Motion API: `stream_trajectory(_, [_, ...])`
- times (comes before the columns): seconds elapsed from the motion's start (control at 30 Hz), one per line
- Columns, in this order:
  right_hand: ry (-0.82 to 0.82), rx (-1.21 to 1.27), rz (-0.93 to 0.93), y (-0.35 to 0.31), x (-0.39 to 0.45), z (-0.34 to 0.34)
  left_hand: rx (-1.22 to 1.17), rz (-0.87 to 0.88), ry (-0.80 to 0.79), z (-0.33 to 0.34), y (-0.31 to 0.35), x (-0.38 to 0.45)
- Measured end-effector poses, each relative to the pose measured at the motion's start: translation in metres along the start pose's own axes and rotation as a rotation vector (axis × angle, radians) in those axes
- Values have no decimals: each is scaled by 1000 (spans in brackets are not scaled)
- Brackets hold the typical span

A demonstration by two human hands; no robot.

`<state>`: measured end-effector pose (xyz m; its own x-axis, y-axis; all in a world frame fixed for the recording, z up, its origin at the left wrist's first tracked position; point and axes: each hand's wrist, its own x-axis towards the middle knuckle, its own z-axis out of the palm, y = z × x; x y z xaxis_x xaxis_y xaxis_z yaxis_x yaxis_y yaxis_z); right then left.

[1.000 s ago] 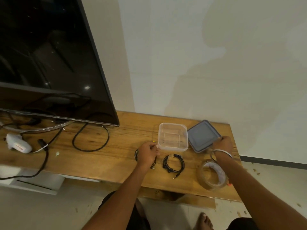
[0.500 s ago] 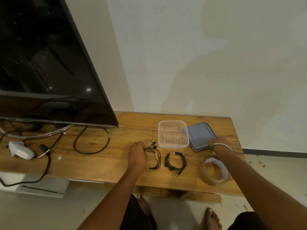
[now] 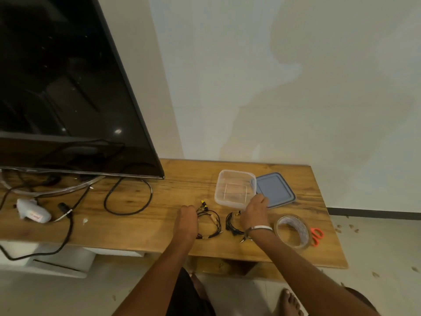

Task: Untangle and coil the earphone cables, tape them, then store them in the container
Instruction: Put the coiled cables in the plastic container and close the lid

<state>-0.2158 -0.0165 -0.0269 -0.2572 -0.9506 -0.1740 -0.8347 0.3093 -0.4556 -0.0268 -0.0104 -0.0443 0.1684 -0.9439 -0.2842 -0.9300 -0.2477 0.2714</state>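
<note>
Two black earphone cables lie on the wooden table (image 3: 159, 224). One, with yellow tips (image 3: 210, 222), is a loose coil; my left hand (image 3: 185, 221) has its fingers curled at the coil's left side and holds it there. The other earphone coil (image 3: 231, 224) lies to the right, partly hidden under my right hand (image 3: 254, 212). That hand's fingers are fairly straight and reach to the near edge of the clear plastic container (image 3: 218, 192). The container's blue-grey lid (image 3: 276, 190) lies flat beside it. A roll of clear tape (image 3: 292, 231) sits right of my right wrist.
Orange-handled scissors (image 3: 317, 236) lie right of the tape near the table's right end. A large TV (image 3: 68, 87) stands on the left half, with a black cable loop (image 3: 127, 197) and a white device (image 3: 34, 212) below it.
My right hand has left the lid and moved left, over the second earphone coil. My left hand has stayed at the first coil, which now lies spread out beside it.
</note>
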Motion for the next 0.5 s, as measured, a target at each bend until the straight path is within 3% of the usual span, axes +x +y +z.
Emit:
stream_trajectory(0.13, [63, -19, 41, 2, -11, 10, 10, -12, 5, 1, 2, -2])
stream_trajectory(0.3, [-36, -159, 138, 11, -13, 18, -39, -24, 29, -2, 1, -4])
stream_trajectory(0.5, [-133, -284, 21, 17, -10, 17, -129, -24, 41, -20, -1, -4])
